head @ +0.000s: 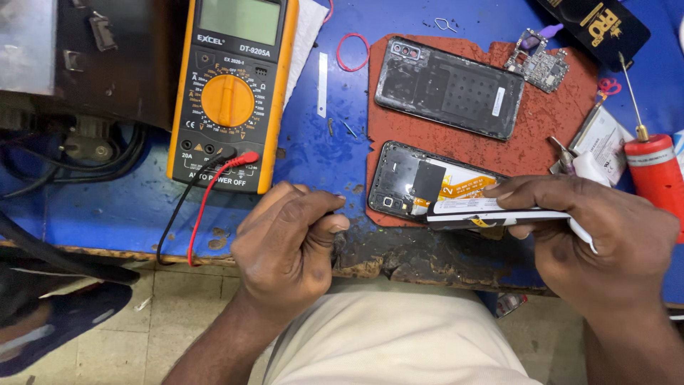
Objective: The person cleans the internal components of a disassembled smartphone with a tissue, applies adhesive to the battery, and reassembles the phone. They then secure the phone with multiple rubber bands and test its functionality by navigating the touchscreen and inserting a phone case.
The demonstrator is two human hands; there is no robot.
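2 hands (288, 246) (598, 235), 1 opened phone (427, 189)

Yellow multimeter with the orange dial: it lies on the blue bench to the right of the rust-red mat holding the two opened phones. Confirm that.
Not right. The head view shows the yellow multimeter with the orange dial lying on the blue bench to the left of the rust-red mat, not its right. The mat does hold two opened phones.

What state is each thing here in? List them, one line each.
Multimeter: screen blank, red and black leads plugged in.
Opened phone: back off, insides exposed, lying on the red mat.
Back cover: detached, lying flat.
Circuit board: removed, loose.
Left hand: closed, contents hidden.
Right hand: gripping a flat white part.
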